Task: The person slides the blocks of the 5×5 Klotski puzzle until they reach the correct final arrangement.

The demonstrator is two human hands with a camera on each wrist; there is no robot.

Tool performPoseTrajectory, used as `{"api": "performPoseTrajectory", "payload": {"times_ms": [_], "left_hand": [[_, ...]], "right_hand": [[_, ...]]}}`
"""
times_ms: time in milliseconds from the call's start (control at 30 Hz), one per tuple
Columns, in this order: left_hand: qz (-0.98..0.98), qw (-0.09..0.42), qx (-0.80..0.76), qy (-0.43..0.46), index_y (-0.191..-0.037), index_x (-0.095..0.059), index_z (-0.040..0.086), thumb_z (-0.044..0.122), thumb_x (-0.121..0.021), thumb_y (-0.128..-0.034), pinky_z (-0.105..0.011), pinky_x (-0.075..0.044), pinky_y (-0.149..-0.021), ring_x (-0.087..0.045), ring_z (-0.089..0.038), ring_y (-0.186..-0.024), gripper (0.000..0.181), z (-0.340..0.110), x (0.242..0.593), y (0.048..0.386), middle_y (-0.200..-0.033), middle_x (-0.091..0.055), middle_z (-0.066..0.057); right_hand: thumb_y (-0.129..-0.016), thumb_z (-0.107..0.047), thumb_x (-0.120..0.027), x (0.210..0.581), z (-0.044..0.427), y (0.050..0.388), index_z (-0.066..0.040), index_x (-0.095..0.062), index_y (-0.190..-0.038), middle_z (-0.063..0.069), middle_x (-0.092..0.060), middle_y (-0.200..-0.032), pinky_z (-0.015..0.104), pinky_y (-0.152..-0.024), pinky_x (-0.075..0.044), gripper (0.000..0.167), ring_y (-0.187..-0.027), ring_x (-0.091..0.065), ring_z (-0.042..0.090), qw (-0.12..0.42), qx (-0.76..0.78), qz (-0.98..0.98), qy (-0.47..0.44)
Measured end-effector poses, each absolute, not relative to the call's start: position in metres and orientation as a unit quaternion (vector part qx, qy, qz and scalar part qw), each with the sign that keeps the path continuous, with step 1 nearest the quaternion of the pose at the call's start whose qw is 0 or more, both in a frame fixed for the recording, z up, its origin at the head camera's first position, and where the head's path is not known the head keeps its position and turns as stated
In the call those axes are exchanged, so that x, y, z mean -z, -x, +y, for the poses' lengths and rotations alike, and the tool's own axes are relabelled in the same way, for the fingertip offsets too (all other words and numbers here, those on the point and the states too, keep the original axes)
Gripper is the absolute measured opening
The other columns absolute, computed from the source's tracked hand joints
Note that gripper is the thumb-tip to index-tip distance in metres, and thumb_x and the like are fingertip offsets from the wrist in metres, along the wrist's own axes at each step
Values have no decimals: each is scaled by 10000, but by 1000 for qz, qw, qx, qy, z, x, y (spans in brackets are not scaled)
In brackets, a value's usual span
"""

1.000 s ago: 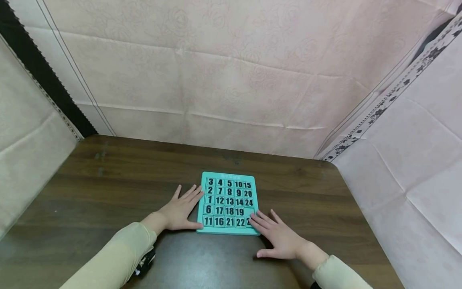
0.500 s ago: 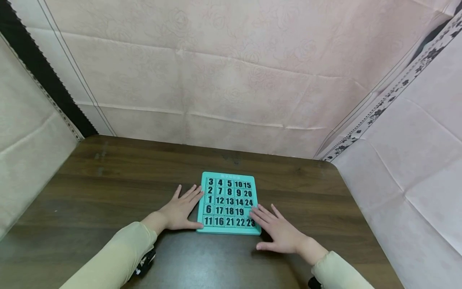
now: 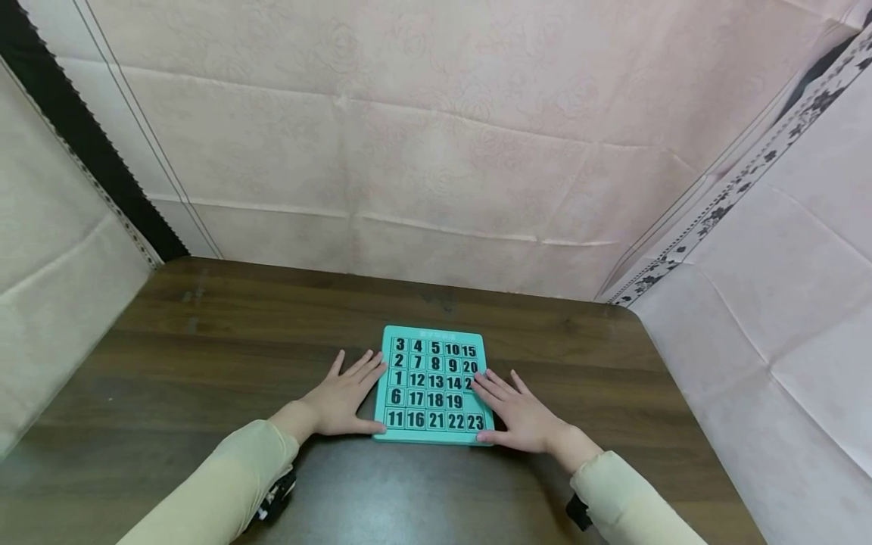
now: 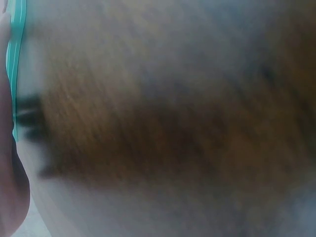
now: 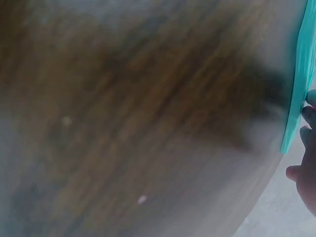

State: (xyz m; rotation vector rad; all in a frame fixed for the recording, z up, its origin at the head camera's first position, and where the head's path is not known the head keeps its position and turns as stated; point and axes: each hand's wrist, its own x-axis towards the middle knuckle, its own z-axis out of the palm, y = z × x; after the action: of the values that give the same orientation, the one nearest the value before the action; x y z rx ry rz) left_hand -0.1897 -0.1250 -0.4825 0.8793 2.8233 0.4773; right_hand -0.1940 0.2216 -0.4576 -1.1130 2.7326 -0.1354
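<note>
The fingers of the right hand lie almost straight over the right side of the green number board, and they hold on to nothing. Three of them are close together, and the little one sticks out by itself. Their tips hide part of a tile whose number starts with 2. The bare gap is just below that tile, at the right end of the next row, beside the 19 tile. So the gap is on the near side of those tips, and the right hand is the closer one (how hard the tips press, I cannot tell).

The left hand is on the other side, with its fingers spread a bit and its tips at the board's left edge. It does not grab anything.

The board lies flat on the table, between the two hands. It looks about as wide as it is long, so I cannot be sure which way is its long way.

The table is brown with wood stripes. Pale cloth hangs behind it, with a black strip at the left corner.
</note>
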Motion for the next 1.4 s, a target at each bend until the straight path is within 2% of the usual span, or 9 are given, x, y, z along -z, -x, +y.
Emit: {"api": "performPoseTrajectory", "payload": {"times_ms": [300,967,1267,1400], "left_hand": [[939,73,-161,-294,-1487,-231,57,715,-532,-770,-639,-31,-1106,-136,-309,-1452,1019,-124,479,189,-1569,-166,-125],[940,71,-157,-294,-1493,-217,66,732,-512,-771,-630,-22,-1111,-127,-297,-1456,1026,-126,484,191,-1573,-156,-110],[941,72,-155,-294,-1495,-212,70,737,-507,-769,-630,-21,-1112,-122,-295,-1457,1029,-125,484,191,-1574,-150,-109],[940,71,-153,-295,-1496,-210,73,735,-507,-771,-630,-21,-1112,-122,-293,-1457,1026,-125,484,191,-1574,-150,-107]], "right_hand": [[-868,-618,-477,458,223,187,-125,-264,-1489,42,-239,-1558,601,-1125,-110,821,-1450,-172,263,98,44,919,378],[-868,-603,-495,461,227,170,-131,-222,-1500,44,-201,-1568,590,-1129,-94,835,-1453,-162,254,104,51,913,392],[-840,-556,-571,451,225,186,-84,-286,-1476,100,-277,-1539,601,-1115,-140,841,-1430,-219,312,41,48,915,399],[-854,-547,-555,449,222,199,-85,-278,-1479,106,-264,-1543,602,-1121,-127,826,-1437,-198,317,46,53,922,381]]}}
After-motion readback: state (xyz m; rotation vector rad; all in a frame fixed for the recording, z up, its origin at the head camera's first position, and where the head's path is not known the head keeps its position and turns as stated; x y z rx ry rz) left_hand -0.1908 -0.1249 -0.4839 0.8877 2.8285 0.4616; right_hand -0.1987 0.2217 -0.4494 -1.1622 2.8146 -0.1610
